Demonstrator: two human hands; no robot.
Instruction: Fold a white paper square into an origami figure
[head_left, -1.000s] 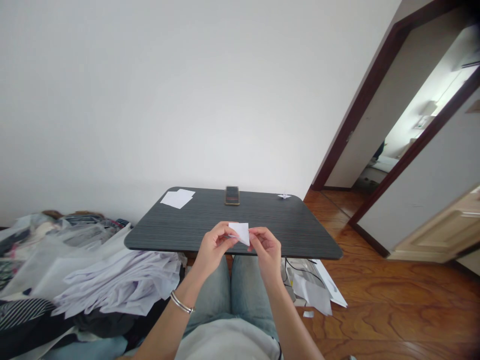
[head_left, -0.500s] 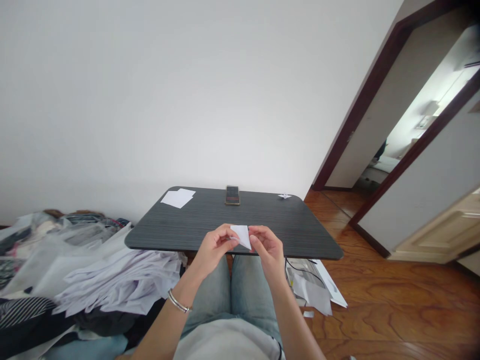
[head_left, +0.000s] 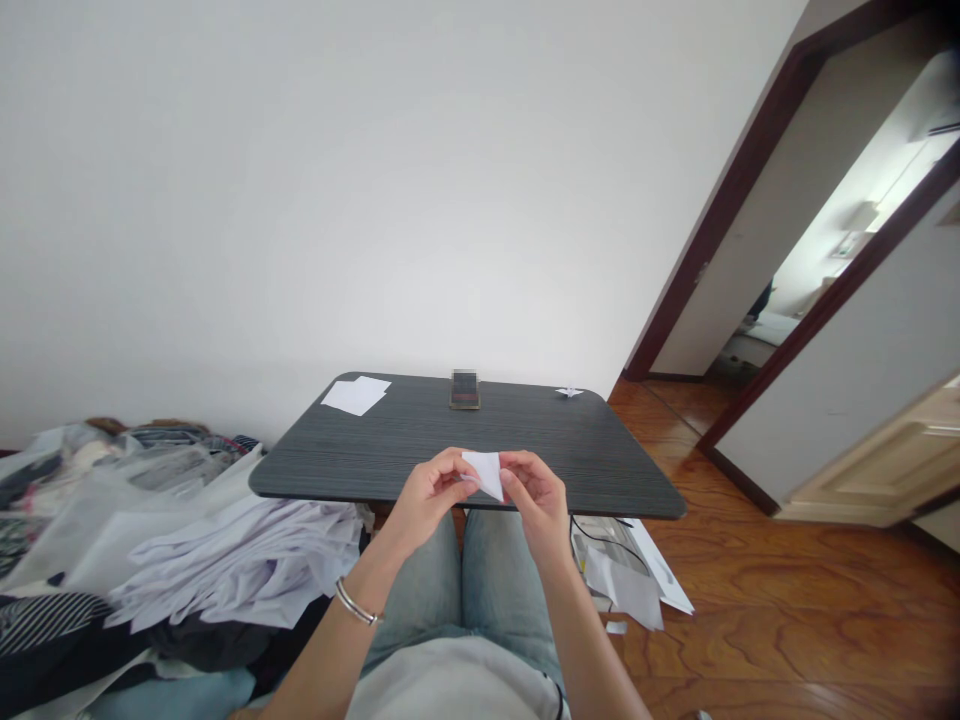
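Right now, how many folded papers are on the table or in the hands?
2. One white folded paper is pinched between the left hand and right hand; one pointy paper shape sits near the table's far right corner. The hands could hide another.

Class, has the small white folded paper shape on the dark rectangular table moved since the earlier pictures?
No: the folded paper shape keeps its place near the far right corner of the table.

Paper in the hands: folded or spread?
Folded: the white paper makes a compact, pointed shape, smaller than the flat sheets on the table.
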